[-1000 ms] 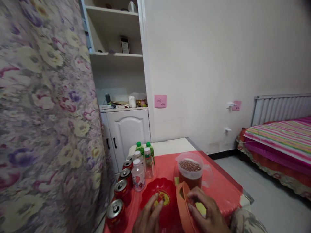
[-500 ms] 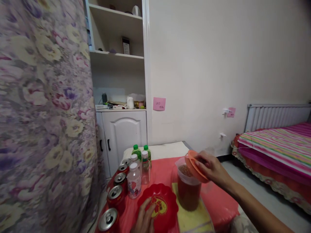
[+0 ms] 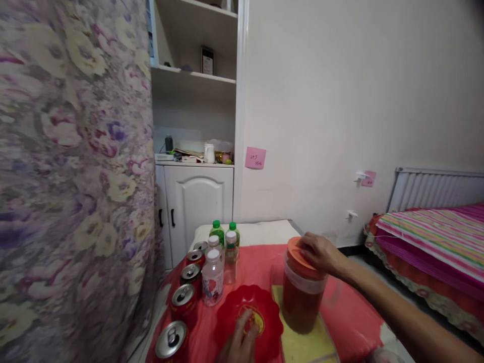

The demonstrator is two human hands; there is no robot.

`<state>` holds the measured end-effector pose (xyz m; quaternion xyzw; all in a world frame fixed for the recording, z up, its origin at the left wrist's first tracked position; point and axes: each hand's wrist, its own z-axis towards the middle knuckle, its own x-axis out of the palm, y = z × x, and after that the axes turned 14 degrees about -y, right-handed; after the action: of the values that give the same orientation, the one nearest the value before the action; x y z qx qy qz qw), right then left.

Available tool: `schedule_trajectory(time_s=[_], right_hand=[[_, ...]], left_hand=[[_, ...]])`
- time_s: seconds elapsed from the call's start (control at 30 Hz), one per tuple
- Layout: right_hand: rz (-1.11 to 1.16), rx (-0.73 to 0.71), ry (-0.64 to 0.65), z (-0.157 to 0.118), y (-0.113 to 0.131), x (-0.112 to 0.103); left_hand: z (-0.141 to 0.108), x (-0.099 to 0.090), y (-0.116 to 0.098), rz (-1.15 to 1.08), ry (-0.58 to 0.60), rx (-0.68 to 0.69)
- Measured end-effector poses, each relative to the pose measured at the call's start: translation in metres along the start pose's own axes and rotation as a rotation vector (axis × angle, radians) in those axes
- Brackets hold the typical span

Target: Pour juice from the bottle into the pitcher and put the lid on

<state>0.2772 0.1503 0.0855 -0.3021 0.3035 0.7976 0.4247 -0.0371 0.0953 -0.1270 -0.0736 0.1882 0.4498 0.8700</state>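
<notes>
My right hand (image 3: pixel 320 252) grips the top of an orange lid (image 3: pixel 295 252). The lid sits on the mouth of a clear plastic canister (image 3: pixel 303 302) with brown contents; whether it is pressed fully down I cannot tell. Beneath the canister lies a yellow mat or book (image 3: pixel 302 348). My left hand (image 3: pixel 240 343) is over a red scalloped plate (image 3: pixel 229 307) with a gold print at its centre. Its fingers are stretched out and hold nothing; whether they touch the plate is unclear.
Several red drink cans (image 3: pixel 184 297) line the left edge of the red-covered table (image 3: pixel 257 262). Beside them stand clear bottles with white caps (image 3: pixel 213 280) and two green-capped bottles (image 3: pixel 217 229). Behind are a white cabinet (image 3: pixel 200 206) and a wall; a bed (image 3: pixel 427 237) stands right.
My right hand has brought the lid from a tilt beside the canister's mouth down onto it. My left hand has shifted slightly right over the plate. The camera view has shifted a little.
</notes>
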Motion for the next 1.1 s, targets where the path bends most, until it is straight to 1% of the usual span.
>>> schedule_trajectory(time_s=[0.13, 0.27, 0.4, 0.47, 0.53, 0.63, 0.73, 1.0, 1.1], right_hand=[[0.01, -0.003, 0.019, 0.0, -0.001, 0.004], [0.031, -0.012, 0.02, -0.004, -0.001, 0.007], [0.072, -0.038, 0.019, -0.008, 0.0, 0.005], [0.101, -0.041, 0.023, -0.01, 0.001, 0.002], [0.119, -0.031, 0.03, -0.011, 0.002, -0.001], [0.123, -0.009, 0.044, -0.012, 0.004, -0.005], [0.115, 0.005, 0.064, -0.011, 0.005, -0.006], [0.081, 0.025, 0.097, -0.013, 0.006, 0.003], [0.058, 0.033, 0.085, -0.013, 0.008, 0.005]], left_hand=[[0.001, 0.0, -0.012, -0.032, 0.056, -0.062], [0.007, -0.006, -0.017, -0.036, 0.048, -0.08], [0.014, -0.012, -0.014, -0.027, 0.046, -0.003], [0.016, -0.015, -0.01, -0.055, 0.052, 0.052], [0.018, -0.018, -0.009, -0.086, 0.067, 0.079], [0.021, -0.022, -0.011, -0.085, 0.089, 0.089], [0.023, -0.023, -0.017, -0.073, 0.079, 0.103], [0.036, -0.027, -0.023, -0.069, 0.04, 0.099], [0.039, -0.029, -0.024, -0.07, 0.018, 0.104]])
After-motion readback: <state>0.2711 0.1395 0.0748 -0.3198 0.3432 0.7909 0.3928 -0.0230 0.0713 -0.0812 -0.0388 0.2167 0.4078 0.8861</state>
